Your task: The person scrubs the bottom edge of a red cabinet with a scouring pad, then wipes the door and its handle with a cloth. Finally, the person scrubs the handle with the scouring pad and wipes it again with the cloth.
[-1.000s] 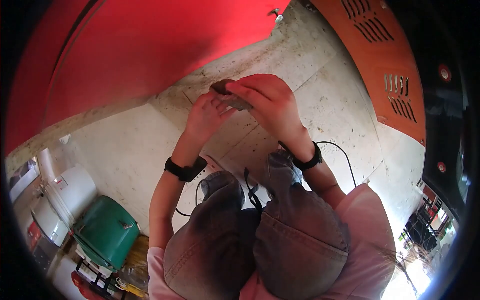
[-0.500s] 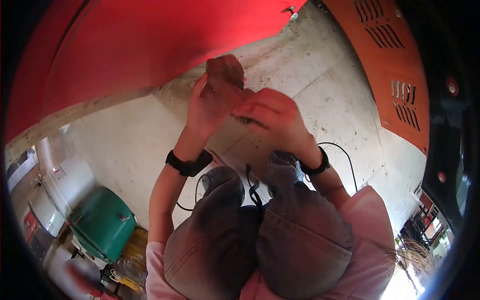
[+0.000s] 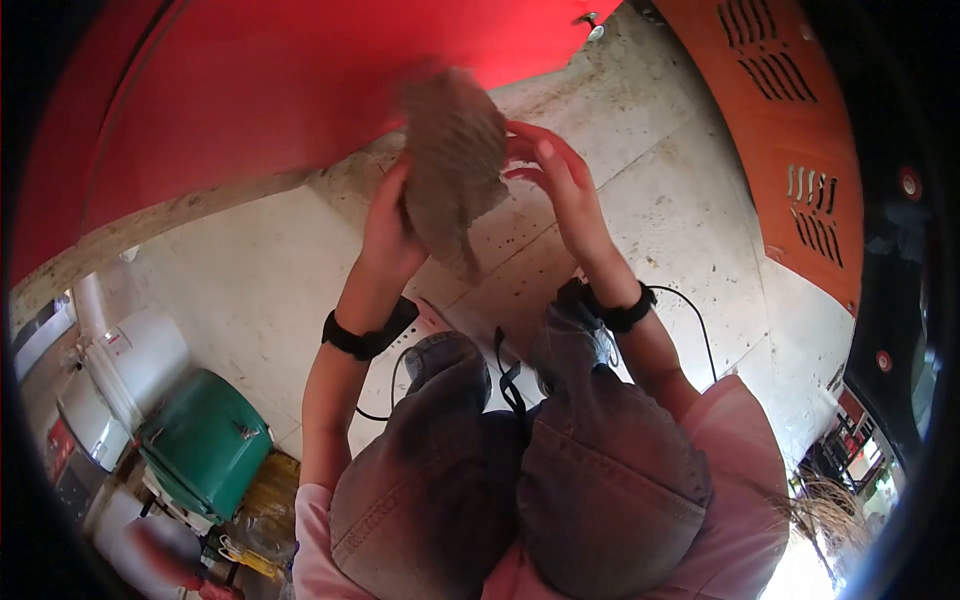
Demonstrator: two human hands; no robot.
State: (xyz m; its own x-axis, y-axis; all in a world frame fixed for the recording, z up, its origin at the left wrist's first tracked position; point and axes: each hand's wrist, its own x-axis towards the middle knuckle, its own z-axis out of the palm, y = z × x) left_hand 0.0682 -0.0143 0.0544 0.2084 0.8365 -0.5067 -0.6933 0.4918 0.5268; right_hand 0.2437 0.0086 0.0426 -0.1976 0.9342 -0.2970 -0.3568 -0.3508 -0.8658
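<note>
A grey-brown rag [image 3: 455, 160], blurred by motion, hangs unfolded between my hands in front of the red panel. My left hand [image 3: 393, 228] is closed on its left side, with most of the fingers hidden behind the cloth. On the other side my right hand [image 3: 560, 180] has its fingers bent and spread, the tips right at the rag's right edge. Dark bands circle both wrists. Below the hands are my bent knees in grey trousers [image 3: 430, 480].
A large red panel [image 3: 270, 90] fills the upper left, its lower edge grimy. An orange vented panel [image 3: 790, 130] stands at right. Black cable [image 3: 690, 305] runs over the stained pale floor [image 3: 250, 260]. A green bin [image 3: 205, 440] is at lower left.
The rag, bunched up before, is now spread out and raised a little. My right hand has drawn back from over it to its right edge, and its fingers have spread.
</note>
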